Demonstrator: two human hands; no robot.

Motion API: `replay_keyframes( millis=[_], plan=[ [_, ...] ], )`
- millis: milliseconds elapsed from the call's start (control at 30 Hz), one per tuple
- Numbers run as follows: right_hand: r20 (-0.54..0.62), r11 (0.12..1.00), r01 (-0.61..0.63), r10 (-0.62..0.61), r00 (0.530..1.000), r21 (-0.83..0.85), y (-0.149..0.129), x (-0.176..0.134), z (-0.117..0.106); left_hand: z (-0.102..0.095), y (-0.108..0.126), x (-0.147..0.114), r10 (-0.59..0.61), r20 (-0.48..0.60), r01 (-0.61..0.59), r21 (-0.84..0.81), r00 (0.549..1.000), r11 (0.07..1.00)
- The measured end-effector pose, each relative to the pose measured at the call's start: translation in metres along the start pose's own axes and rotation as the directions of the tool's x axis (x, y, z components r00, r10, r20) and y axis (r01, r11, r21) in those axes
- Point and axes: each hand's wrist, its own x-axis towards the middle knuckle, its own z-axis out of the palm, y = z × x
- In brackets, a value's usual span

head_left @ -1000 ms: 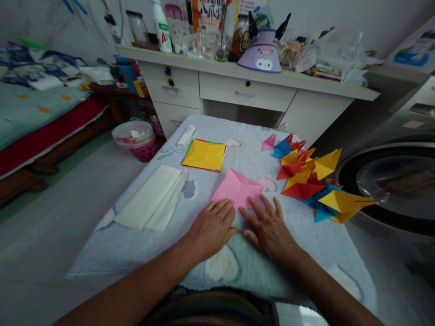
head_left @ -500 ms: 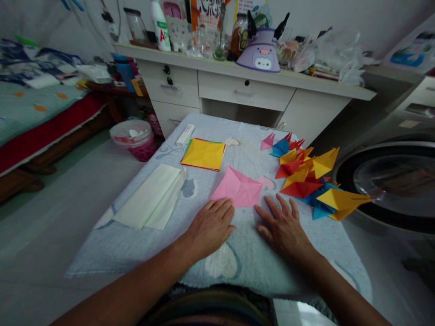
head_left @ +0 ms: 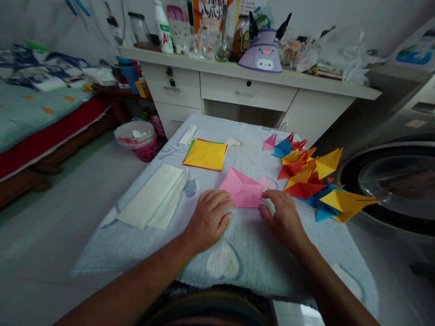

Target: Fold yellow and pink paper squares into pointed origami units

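Observation:
A creased pink origami paper [head_left: 244,189] lies on the cloth-covered table in front of me. My left hand [head_left: 211,217] curls over its left corner, fingers together on the paper and thumb lower down. At the right edge, my right hand [head_left: 282,215] has its fingers bent, with the index fingertip and thumb close to the corner. The underside of the paper and what the fingers do beneath it are hidden. Beyond it sits a stack of square origami paper [head_left: 205,155], yellow on top.
Folded paper cranes [head_left: 309,174] in several colours crowd the table's right side. Folded white sheets [head_left: 152,197] lie at left, a small white box [head_left: 187,135] farther back. A desk [head_left: 244,90] stands behind, a washing machine [head_left: 394,172] at right, a pink bin [head_left: 144,147] at left.
Both hands have gone from lying flat with fingers stretched to curled fingers at the pink paper's two sides. The right hand has moved up to its right edge. The view has shifted slightly.

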Motion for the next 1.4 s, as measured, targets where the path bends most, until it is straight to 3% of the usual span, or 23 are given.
replay_keyframes(
  millis=[100,233,333,567,700,1000,1167,1400],
  plan=[
    [0.009,0.999,-0.051,0.051,0.999,-0.001,-0.008,0.003,0.016,-0.009,-0.007,0.007,-0.161,-0.099,0.15,-0.108,0.982,0.983],
    [-0.017,0.994,-0.054,0.056,0.998,0.1,-0.012,0.0,0.031,-0.018,-0.021,0.023,-0.275,0.008,0.274,-0.131,0.961,0.953],
    [-0.049,0.985,-0.069,0.078,0.996,0.16,-0.012,-0.001,0.033,-0.02,-0.032,0.038,-0.254,0.134,0.272,-0.151,0.958,0.95],
    [-0.034,0.977,-0.073,0.081,0.996,0.202,-0.009,0.002,0.027,-0.005,-0.05,0.057,-0.157,0.253,0.201,-0.159,0.955,0.967],
    [0.012,0.979,-0.055,0.053,0.998,0.195,-0.008,0.002,0.02,0.002,-0.047,0.053,-0.2,0.212,0.242,-0.197,0.957,0.95],
    [-0.04,0.991,0.042,-0.037,0.998,0.129,-0.01,-0.002,0.013,-0.004,-0.038,0.044,-0.348,-0.044,0.309,-0.36,0.937,0.88],
    [-0.069,0.995,0.073,-0.068,0.995,0.073,-0.011,-0.003,0.016,-0.009,-0.032,0.038,-0.36,-0.016,0.325,-0.395,0.933,0.859],
    [0.032,0.993,0.105,-0.106,0.994,0.049,-0.01,-0.003,0.016,-0.011,-0.026,0.026,-0.344,0.079,0.346,-0.405,0.935,0.846]
  ],
)
